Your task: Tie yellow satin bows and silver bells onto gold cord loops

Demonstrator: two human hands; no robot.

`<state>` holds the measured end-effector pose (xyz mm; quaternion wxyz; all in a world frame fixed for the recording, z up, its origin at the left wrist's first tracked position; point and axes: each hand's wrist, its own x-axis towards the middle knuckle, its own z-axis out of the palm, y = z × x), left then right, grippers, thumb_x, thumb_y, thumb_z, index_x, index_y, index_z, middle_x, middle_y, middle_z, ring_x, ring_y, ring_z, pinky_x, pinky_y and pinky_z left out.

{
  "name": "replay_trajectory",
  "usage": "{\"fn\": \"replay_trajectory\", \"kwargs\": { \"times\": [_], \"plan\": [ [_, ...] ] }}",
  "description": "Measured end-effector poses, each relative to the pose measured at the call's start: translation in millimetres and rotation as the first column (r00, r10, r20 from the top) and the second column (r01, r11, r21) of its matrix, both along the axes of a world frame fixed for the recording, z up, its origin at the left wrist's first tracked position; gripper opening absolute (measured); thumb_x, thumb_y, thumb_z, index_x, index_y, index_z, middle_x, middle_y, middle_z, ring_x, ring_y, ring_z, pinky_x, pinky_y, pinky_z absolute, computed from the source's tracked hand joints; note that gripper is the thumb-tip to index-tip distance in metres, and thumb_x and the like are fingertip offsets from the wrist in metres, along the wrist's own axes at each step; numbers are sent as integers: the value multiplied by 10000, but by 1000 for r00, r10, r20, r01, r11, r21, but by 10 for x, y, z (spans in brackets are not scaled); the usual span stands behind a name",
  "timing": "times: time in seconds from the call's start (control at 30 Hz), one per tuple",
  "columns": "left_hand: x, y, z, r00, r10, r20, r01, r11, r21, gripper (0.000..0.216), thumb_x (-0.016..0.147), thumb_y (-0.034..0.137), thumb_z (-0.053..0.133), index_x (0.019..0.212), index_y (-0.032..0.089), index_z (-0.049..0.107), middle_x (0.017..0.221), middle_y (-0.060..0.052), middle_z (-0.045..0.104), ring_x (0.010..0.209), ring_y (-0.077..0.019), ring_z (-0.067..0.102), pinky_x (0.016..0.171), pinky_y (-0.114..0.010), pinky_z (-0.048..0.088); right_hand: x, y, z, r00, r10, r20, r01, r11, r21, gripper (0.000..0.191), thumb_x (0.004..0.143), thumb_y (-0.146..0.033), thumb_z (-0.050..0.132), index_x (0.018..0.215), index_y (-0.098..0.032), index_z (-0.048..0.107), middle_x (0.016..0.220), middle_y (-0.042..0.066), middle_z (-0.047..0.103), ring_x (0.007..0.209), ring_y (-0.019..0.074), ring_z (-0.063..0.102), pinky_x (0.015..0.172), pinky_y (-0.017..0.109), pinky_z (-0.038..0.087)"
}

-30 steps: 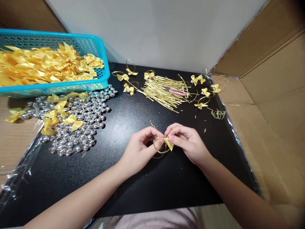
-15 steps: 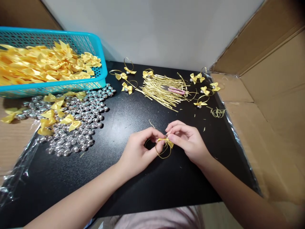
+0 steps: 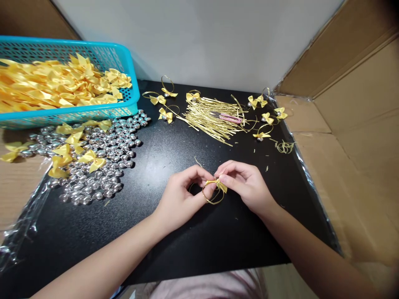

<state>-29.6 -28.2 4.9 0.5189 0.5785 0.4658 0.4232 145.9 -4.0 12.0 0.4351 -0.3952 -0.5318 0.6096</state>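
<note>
At the centre of the frame, just above the black desk [image 3: 187, 249], the left hand [image 3: 181, 195] and the right hand [image 3: 246, 187] are both pinching a small yellow satin ribbon bow [image 3: 220, 185] between thumb and fingertips, closing on it from either side. A thin gold wire loop [image 3: 212, 198] is hanging from the bow's knot toward the desk. The bow is looking very light, soft and easily crushed, its satin probably slippery. The wire is seeming springy yet quick to kink, so the tight middle knot is looking like the safest hold. A heap of silver beads [image 3: 102, 166] is lying at the left, a turquoise plastic basket [image 3: 132, 89] of yellow bows is sitting at the upper left, and a bundle of gold wire strips [image 3: 212, 118] is lying at upper centre
</note>
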Motion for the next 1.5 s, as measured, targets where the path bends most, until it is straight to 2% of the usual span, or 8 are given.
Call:
{"fn": "replay_trajectory", "kwargs": {
  "times": [0.4, 0.5, 0.63, 0.8, 1.0, 1.17, 1.3, 1.5],
  "plan": [
    [-32, 13, -14, 1000, -8, -16, 7, 998, -58, 82, 820, 255, 705, 825, 174, 714, 754, -16, 714, 689, -121, 616, 645, -224, 476, -19, -37, -32, 983, -88, 164, 56, 980, 189, 55, 812, -181, 674, 764, -198, 653, 841, 38, 682, 822, 167, 656, 763, 318, 537],
    [-34, 23, 8, 999, 48, 25, -46, 994, -97, 94, 803, 263, 722, 800, 170, 715, 749, -16, 721, 674, -118, 616, 630, -217, 476, -5, -86, 21, 922, -278, 270, 117, 864, 489, 93, 807, -152, 670, 872, -218, 660, 907, 40, 666, 904, 187, 625, 828, 364, 495],
    [-19, 41, 33, 991, 95, 89, -83, 988, -130, 110, 766, 271, 754, 793, 170, 721, 767, -23, 742, 695, -130, 642, 645, -219, 494, 7, -175, 114, 841, -321, 434, -136, 652, 746, 142, 849, -213, 592, 932, -221, 707, 985, 60, 632, 927, 210, 545, 876, 418, 415],
    [-14, 37, 40, 989, 143, 40, -138, 985, -104, 85, 781, 249, 738, 783, 164, 725, 759, -28, 749, 680, -135, 661, 643, -225, 509, -7, -213, 107, 741, -392, 545, -185, 660, 728, 214, 867, -225, 556, 726, -200, 716, 981, 75, 586, 959, 236, 481, 882, 440, 365],
    [-4, -20, 38, 965, 236, -118, -205, 951, 230, 7, 801, 178, 716, 803, 180, 722, 797, -30, 753, 735, -154, 690, 698, -263, 532, -66, -215, 47, 585, -612, 532, -108, 592, 799, 174, 805, -207, 645, 635, -216, 683, 733, 42, 562, 793, 206, 449, 796, 414, 310],
    [5, -35, 47, 958, 246, -146, -114, 796, 594, 143, 768, 72, 715, 848, 188, 695, 790, -26, 758, 718, -150, 698, 701, -281, 544, -118, -257, 53, 529, -629, 569, -92, 624, 776, 111, 792, -220, 671, 681, -223, 670, 659, 15, 553, 724, 180, 449, 805, 418, 288],
    [0, -36, 101, 952, 242, -189, -27, 680, 732, 203, 749, 38, 713, 882, 188, 682, 765, -26, 754, 677, -148, 700, 672, -278, 546, -161, -286, 62, 592, -579, 560, -46, 670, 741, 141, 803, -196, 660, 664, -211, 651, 644, 4, 571, 693, 160, 465, 780, 402, 301],
    [-56, 2, 131, 937, 312, -157, -134, 736, 664, 186, 752, 61, 720, 867, 204, 693, 782, -15, 751, 723, -157, 696, 708, -294, 541, -142, -241, 120, 853, -285, 438, 34, 866, 499, 110, 796, -173, 670, 702, -217, 708, 649, -3, 569, 681, 151, 505, 702, 344, 372]
  ]
}}
